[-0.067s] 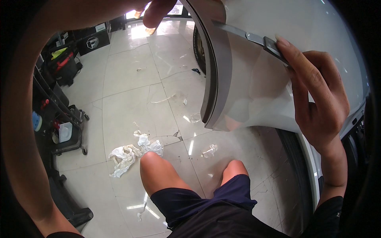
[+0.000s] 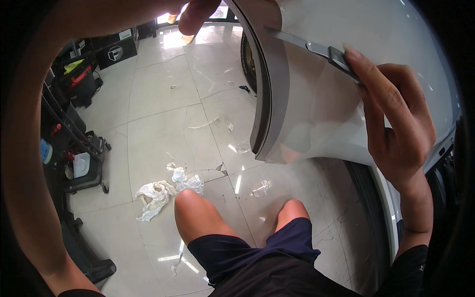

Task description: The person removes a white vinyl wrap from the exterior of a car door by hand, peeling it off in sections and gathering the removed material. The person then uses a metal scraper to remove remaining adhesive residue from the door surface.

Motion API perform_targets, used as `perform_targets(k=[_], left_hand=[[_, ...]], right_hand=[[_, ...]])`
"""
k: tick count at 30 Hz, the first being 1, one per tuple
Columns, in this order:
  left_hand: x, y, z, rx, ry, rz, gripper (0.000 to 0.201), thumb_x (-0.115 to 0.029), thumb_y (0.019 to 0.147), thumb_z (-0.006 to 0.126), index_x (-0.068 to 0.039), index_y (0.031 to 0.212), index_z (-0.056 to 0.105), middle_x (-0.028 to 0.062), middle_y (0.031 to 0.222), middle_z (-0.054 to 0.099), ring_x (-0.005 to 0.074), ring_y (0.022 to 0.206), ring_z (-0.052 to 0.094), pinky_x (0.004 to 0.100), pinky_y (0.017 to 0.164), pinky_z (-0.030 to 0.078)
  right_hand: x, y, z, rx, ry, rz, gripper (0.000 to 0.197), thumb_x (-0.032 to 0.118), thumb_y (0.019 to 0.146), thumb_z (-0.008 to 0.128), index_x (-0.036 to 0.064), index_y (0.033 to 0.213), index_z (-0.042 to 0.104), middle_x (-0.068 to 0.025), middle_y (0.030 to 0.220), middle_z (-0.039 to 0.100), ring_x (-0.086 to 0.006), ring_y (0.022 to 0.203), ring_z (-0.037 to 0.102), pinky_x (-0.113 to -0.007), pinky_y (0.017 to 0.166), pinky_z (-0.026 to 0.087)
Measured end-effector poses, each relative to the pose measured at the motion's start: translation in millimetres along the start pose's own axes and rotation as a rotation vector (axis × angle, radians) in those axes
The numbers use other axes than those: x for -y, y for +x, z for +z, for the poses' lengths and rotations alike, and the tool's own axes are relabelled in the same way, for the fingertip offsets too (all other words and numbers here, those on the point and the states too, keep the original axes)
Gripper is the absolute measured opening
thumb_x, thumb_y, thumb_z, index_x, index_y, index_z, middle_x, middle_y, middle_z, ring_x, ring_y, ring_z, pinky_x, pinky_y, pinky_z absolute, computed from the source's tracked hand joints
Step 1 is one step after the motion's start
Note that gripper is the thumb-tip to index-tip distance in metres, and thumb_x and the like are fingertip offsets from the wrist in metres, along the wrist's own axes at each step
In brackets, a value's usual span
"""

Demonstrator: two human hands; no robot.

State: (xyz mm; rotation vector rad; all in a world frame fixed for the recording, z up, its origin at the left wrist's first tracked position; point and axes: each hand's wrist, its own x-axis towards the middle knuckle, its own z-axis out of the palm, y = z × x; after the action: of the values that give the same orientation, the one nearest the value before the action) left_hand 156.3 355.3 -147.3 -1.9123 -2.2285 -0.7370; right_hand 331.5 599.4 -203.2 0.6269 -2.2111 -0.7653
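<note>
My right hand grips a slim knife with a flat silver blade and a dark grey handle, the index finger stretched along the handle. Its blade lies against the pale car body panel, with the tip at the grey wheel arch trim. At the upper edge, my left hand hangs by the top of the arch. Most of that hand is cut off by the picture's edge, so its grip does not show.
Crumpled white film lies on the tiled floor by my knee, with small clear scraps around. On the left stand a black wheeled cart and a black tool bag. A tyre shows behind the trim.
</note>
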Motion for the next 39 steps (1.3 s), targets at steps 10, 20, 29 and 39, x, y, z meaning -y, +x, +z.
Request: perform_targets(k=[10, 20, 29, 39], left_hand=[[6, -1, 3, 0.001, -0.013, 0.009, 0.03, -0.027, 0.098, 0.064, 0.001, 0.09, 0.073, 0.0055, 0.064, 0.067, 0.0125, 0.05, 0.059, 0.0277, 0.05, 0.046], [1, -4, 0, 0.01, 0.009, 0.0, 0.031, -0.027, 0.097, 0.065, 0.002, 0.089, 0.074, 0.0056, 0.064, 0.067, 0.0128, 0.05, 0.059, 0.028, 0.05, 0.046], [0, -6, 6, 0.007, -0.002, 0.011, 0.031, -0.027, 0.096, 0.066, 0.002, 0.089, 0.074, 0.0058, 0.063, 0.067, 0.0131, 0.049, 0.058, 0.0283, 0.05, 0.045], [-8, -1, 3, 0.01, 0.015, -0.004, 0.031, -0.027, 0.096, 0.067, 0.002, 0.088, 0.074, 0.0059, 0.063, 0.067, 0.0134, 0.049, 0.058, 0.0286, 0.049, 0.045]], right_hand=[[0, -1, 0, 0.02, -0.011, 0.043, 0.045, -0.006, 0.088, 0.067, 0.0043, 0.131, 0.066, -0.0155, 0.1, 0.07, -0.0216, 0.084, 0.068, -0.033, 0.066, 0.059], [12, 2, 11, -0.127, -0.009, 0.068, 0.046, -0.006, 0.089, 0.066, 0.0064, 0.133, 0.065, -0.0147, 0.099, 0.069, -0.0211, 0.085, 0.068, -0.033, 0.067, 0.061], [2, -10, -1, 0.028, 0.039, 0.142, 0.047, -0.007, 0.09, 0.065, 0.0075, 0.134, 0.064, -0.0129, 0.096, 0.067, -0.0204, 0.084, 0.068, -0.033, 0.067, 0.061], [4, -13, 2, 0.013, 0.056, 0.159, 0.049, -0.009, 0.088, 0.066, 0.0074, 0.134, 0.065, -0.013, 0.093, 0.066, -0.0198, 0.082, 0.067, -0.033, 0.064, 0.059]])
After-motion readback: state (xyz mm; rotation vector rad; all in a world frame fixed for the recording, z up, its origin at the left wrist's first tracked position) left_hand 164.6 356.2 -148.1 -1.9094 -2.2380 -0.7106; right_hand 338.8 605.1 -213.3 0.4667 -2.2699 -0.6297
